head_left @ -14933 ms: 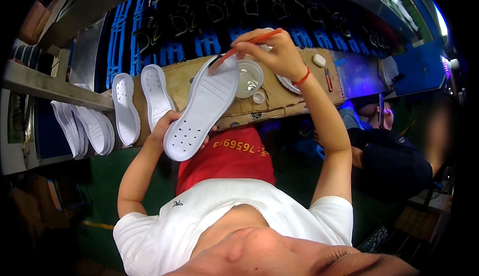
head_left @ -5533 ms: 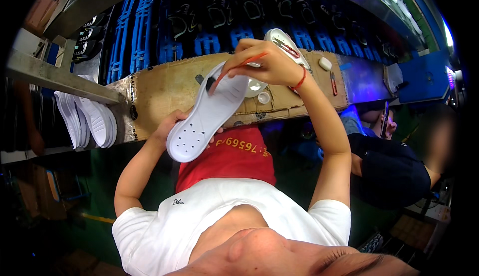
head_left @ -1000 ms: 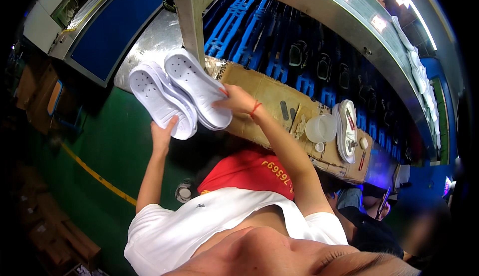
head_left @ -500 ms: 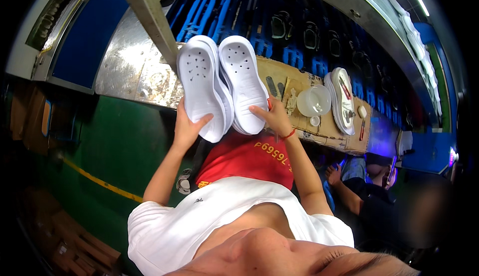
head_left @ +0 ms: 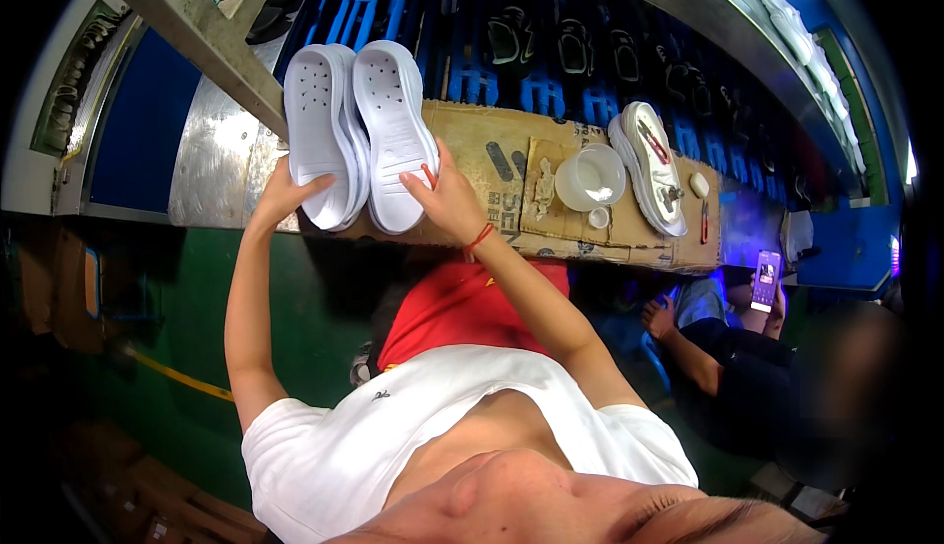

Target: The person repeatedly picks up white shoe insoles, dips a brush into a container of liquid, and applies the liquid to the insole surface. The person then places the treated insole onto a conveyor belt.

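- L hand (head_left: 291,190): clamped on near end of left sole stack (head_left: 317,136), thumb flat on top; fingers under it hidden.
- R hand (head_left: 450,195): pinching right sole (head_left: 393,131) at near end, thumb on ribbed face, fingers along outer edge; slim orange-red stick (head_left: 429,175) also tucked in same hand.
- Soles: matte white, moulded, long w/ rounded ends, raised rims, small round holes at far end. Side by side, touching, at bench's L end; can't tell if resting or lifted.
- Bench: scuffed shiny metal (head_left: 211,161) on L; creased brown cardboard (head_left: 462,136) to R of soles.
- On cardboard: translucent round plastic tub (head_left: 590,175), tiny white cup (head_left: 599,218) just beside it. Further R, chunky white sole (head_left: 639,178) w/ red-handled tool (head_left: 654,143) lying in it; then smooth white rounded lump (head_left: 699,185) & slim red-handled tool (head_left: 704,222).
- Behind: blue slatted rack (head_left: 543,97) w/ dark shoe pcs (head_left: 573,48).
- R side: co-worker's hand near lit phone (head_left: 766,281).
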